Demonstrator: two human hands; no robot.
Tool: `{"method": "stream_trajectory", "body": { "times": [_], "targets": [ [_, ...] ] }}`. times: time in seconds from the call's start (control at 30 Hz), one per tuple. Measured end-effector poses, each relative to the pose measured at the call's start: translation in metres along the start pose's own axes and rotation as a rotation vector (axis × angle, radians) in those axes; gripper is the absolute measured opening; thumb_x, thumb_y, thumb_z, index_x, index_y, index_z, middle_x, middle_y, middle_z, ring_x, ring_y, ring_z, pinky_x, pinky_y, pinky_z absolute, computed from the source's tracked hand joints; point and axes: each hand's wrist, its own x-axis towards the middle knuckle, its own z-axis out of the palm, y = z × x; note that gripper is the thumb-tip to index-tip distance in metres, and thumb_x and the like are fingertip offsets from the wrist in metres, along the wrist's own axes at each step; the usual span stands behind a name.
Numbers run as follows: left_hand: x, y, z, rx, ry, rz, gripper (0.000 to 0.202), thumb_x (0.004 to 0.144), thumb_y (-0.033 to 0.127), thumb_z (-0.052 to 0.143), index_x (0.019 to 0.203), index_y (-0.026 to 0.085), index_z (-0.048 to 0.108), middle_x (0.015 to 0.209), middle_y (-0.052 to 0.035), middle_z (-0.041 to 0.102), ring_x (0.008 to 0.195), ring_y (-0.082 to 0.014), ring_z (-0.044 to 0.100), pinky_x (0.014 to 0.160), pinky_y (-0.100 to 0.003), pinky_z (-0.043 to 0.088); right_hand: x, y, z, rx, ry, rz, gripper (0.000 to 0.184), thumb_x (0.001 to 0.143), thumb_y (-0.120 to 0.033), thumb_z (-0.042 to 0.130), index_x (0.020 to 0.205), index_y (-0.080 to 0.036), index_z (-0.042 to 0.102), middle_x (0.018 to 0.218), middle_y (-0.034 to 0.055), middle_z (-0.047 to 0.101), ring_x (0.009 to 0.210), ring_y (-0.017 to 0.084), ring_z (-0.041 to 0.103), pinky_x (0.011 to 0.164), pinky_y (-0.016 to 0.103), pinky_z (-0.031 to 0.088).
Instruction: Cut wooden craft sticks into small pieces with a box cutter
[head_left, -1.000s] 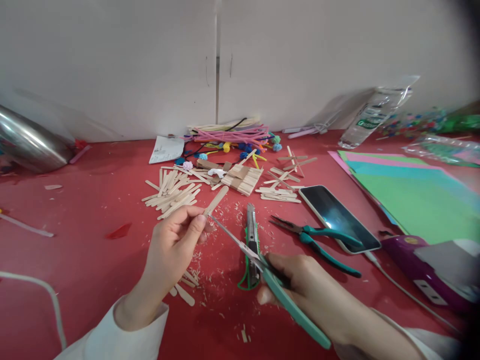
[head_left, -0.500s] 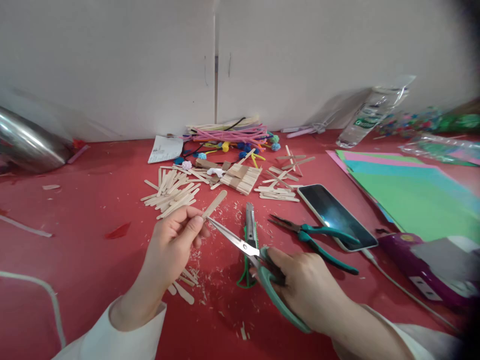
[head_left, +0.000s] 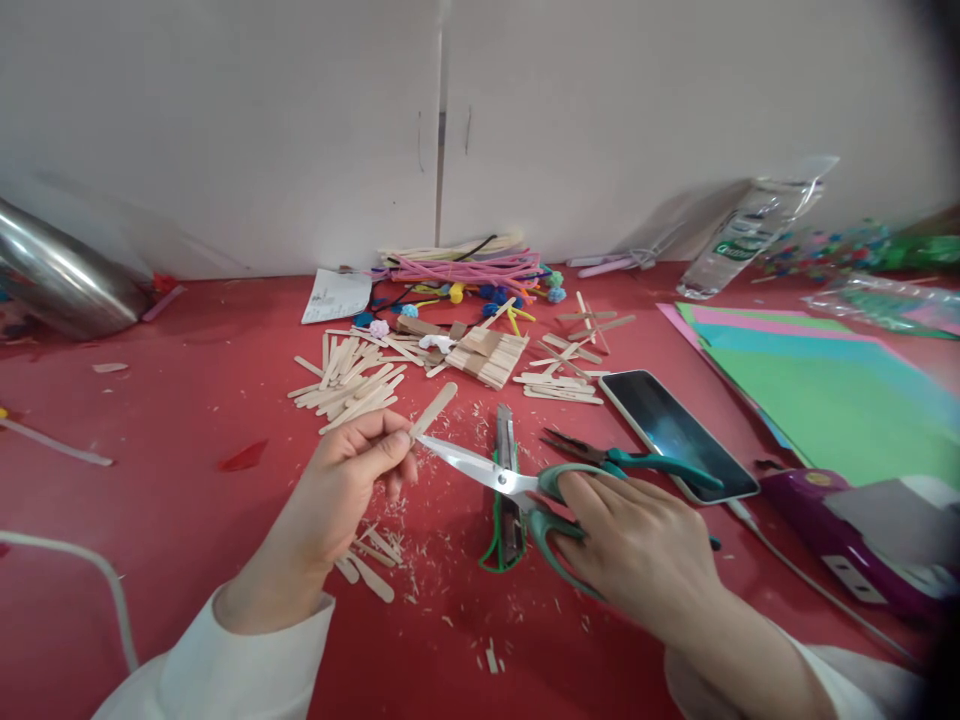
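Observation:
My left hand (head_left: 358,470) pinches a wooden craft stick (head_left: 435,408) between thumb and fingers, its rounded end pointing up and to the right. My right hand (head_left: 630,540) is closed around the green handles of a pair of scissors (head_left: 517,483). The tips of the blades meet the stick's edge just beside my left thumb; whether they cut into it I cannot tell. Beneath the scissors lies a utility knife (head_left: 506,440) with a green-edged body. Wood shavings and several short stick pieces (head_left: 373,578) are scattered below my left hand.
Loose craft sticks (head_left: 352,380) and a bundle of joined sticks (head_left: 491,355) lie ahead, with pipe cleaners (head_left: 465,268) behind. To the right are pliers (head_left: 630,460), a phone (head_left: 675,430), coloured paper (head_left: 825,390), a purple glue-gun-like tool (head_left: 817,520) and a bottle (head_left: 739,240).
My right hand has turned and shifted slightly right, so the scissors lie flatter and their blades show broader. My left hand keeps the craft stick in nearly the same place.

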Motion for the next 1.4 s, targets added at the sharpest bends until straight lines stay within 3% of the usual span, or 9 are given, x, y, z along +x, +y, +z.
{"method": "stream_trajectory", "body": {
  "times": [0.13,0.23,0.37,0.53,0.77,0.87,1.03,1.17,1.4],
  "targets": [
    [-0.001,-0.001,-0.001,0.197,-0.007,0.1,0.014,0.073,0.029,0.053,0.066,0.018,0.057,0.051,0.0032,0.055,0.044,-0.008,0.044,0.043,-0.019,0.034,-0.002,0.008,0.001,0.004,-0.016,-0.012,0.02,0.075,-0.015,0.04,0.061,-0.019,0.054,0.05,0.0002,0.061,0.047,0.014,0.058,0.052,0.026,0.031],
    [-0.005,-0.002,0.0,0.536,0.114,0.311,0.016,0.08,0.028,0.049,0.07,0.019,0.057,0.053,0.0046,0.05,0.045,-0.009,0.043,0.043,-0.02,0.033,-0.003,0.008,0.001,0.119,-0.124,0.051,0.017,0.074,-0.019,0.043,0.061,-0.019,0.054,0.047,0.0,0.058,0.042,0.013,0.052,0.047,0.026,0.028],
    [-0.007,-0.005,0.002,0.857,0.238,0.569,0.016,0.086,0.024,0.046,0.075,0.019,0.057,0.059,0.0044,0.056,0.05,-0.0097,0.049,0.048,-0.02,0.036,0.001,0.0,-0.004,0.55,-0.547,0.289,0.026,0.077,-0.036,0.051,0.058,-0.019,0.054,0.042,-0.0049,0.043,0.039,0.009,0.034,0.042,0.023,0.023],
    [-0.003,-0.008,0.001,0.97,0.262,0.708,0.015,0.087,0.019,0.045,0.079,0.02,0.057,0.065,0.0033,0.061,0.06,-0.0116,0.059,0.056,-0.02,0.043,0.008,-0.005,-0.013,1.208,-0.975,0.568,0.039,0.074,-0.053,0.056,0.057,-0.021,0.044,0.05,-0.006,0.037,0.045,0.008,0.033,0.043,0.021,0.026],
    [0.0,-0.014,0.002,1.246,0.297,0.956,0.018,0.088,0.012,0.041,0.083,0.016,0.059,0.072,-0.0036,0.066,0.068,-0.0163,0.061,0.065,-0.025,0.045,0.009,-0.007,-0.019,1.554,-1.092,0.631,0.05,0.075,-0.069,0.043,0.058,-0.022,0.039,0.042,-0.0068,0.037,0.037,0.008,0.038,0.04,0.021,0.028],
    [-0.001,-0.012,0.004,1.261,0.279,0.882,0.022,0.087,0.015,0.039,0.079,0.018,0.059,0.069,-0.0031,0.065,0.065,-0.0167,0.059,0.061,-0.026,0.044,0.003,-0.013,-0.015,1.256,-1.012,0.574,0.046,0.078,-0.062,0.043,0.057,-0.022,0.04,0.044,-0.0046,0.042,0.039,0.01,0.042,0.042,0.022,0.029],
    [0.008,-0.008,0.001,0.622,0.241,0.307,0.016,0.079,0.026,0.05,0.067,0.019,0.057,0.053,0.0035,0.055,0.042,-0.0094,0.045,0.042,-0.021,0.035,-0.007,-0.021,-0.008,0.433,-0.57,0.359,0.022,0.078,-0.035,0.048,0.062,-0.02,0.049,0.051,0.0031,0.059,0.043,0.015,0.05,0.044,0.026,0.02],
    [0.016,-0.01,-0.001,0.152,0.219,0.127,0.011,0.07,0.027,0.06,0.068,0.016,0.059,0.058,0.0018,0.06,0.045,-0.008,0.047,0.044,-0.02,0.038,-0.005,-0.014,-0.008,0.587,-0.577,0.319,0.032,0.083,-0.046,0.046,0.065,-0.02,0.052,0.05,0.0009,0.06,0.041,0.013,0.05,0.043,0.024,0.025],
    [0.01,-0.013,0.0,0.023,0.192,0.144,0.01,0.073,0.023,0.061,0.081,0.017,0.062,0.064,0.0038,0.059,0.049,-0.0068,0.049,0.049,-0.02,0.042,0.001,-0.01,-0.012,0.854,-0.744,0.307,0.039,0.079,-0.06,0.051,0.076,-0.021,0.046,0.058,-0.0002,0.06,0.047,0.014,0.052,0.045,0.023,0.032]
  ]
}}
